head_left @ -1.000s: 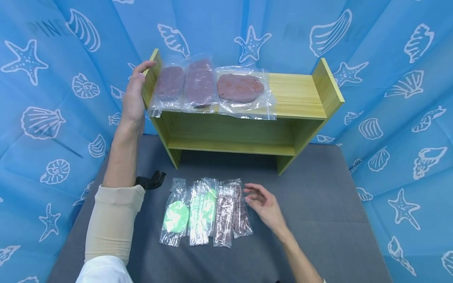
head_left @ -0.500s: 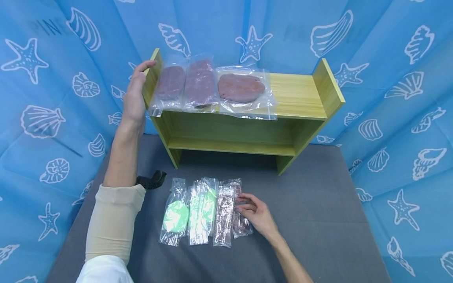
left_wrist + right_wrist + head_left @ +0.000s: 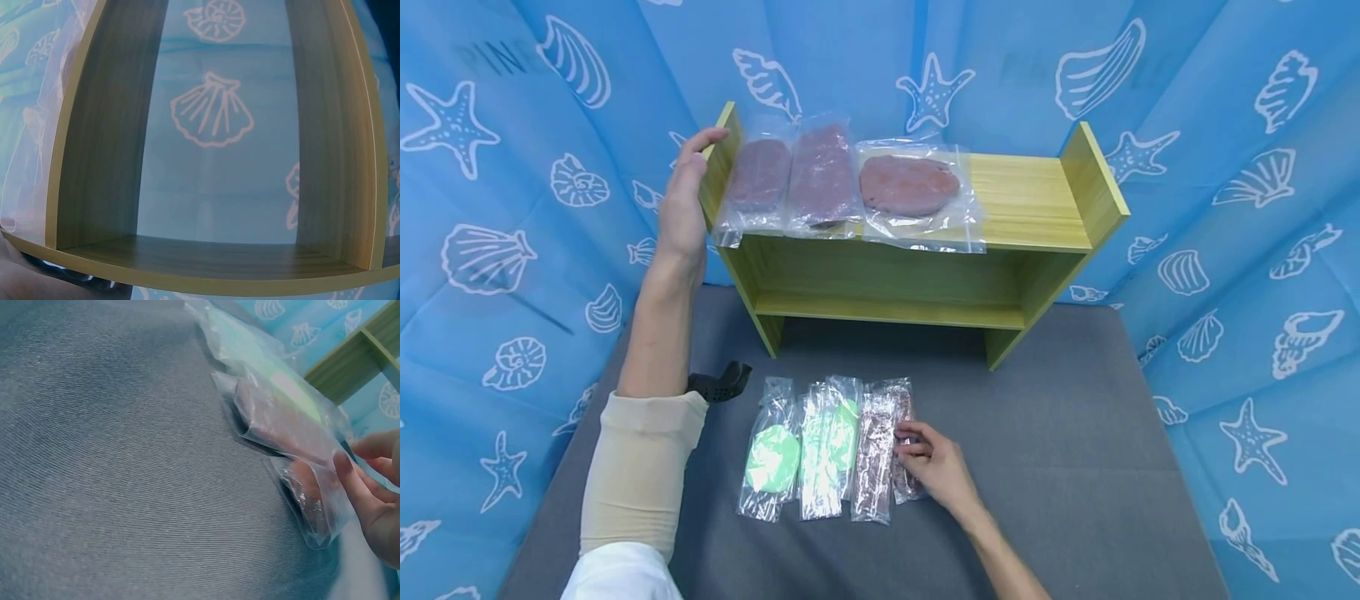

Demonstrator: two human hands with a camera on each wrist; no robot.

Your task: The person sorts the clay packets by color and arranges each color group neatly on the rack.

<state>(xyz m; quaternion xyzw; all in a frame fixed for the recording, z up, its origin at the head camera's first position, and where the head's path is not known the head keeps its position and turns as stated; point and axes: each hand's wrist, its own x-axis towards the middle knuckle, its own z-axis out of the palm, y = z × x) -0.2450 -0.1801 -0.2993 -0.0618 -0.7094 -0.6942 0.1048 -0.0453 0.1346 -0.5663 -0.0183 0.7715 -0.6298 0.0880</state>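
My left hand [image 3: 683,200] holds the left side panel of a yellow wooden shelf [image 3: 887,312], its fingers bent over the panel's edge. In the left wrist view the hand is mostly hidden behind that panel. On the table, my right hand [image 3: 940,468] reaches over the right end of a row of clear plastic bags. Its thumb and fingers pinch at the edge of a bag with flat reddish-brown contents [image 3: 874,467]. Another brown-filled bag [image 3: 907,483] lies partly under the fingers. In the right wrist view the thumb [image 3: 350,481] meets the plastic.
Bags with light green round pieces [image 3: 772,460] lie left of the brown ones. Several bags of pinkish-brown slabs [image 3: 824,171] and a round patty [image 3: 910,185] lie on the upper shelf. A blue shell-print curtain [image 3: 1217,150] surrounds the grey table [image 3: 1075,483].
My right hand has moved left from beside the row onto the rightmost brown-filled bag, its fingertips reaching the neighbouring bag's edge. The left hand and the bags have not moved.
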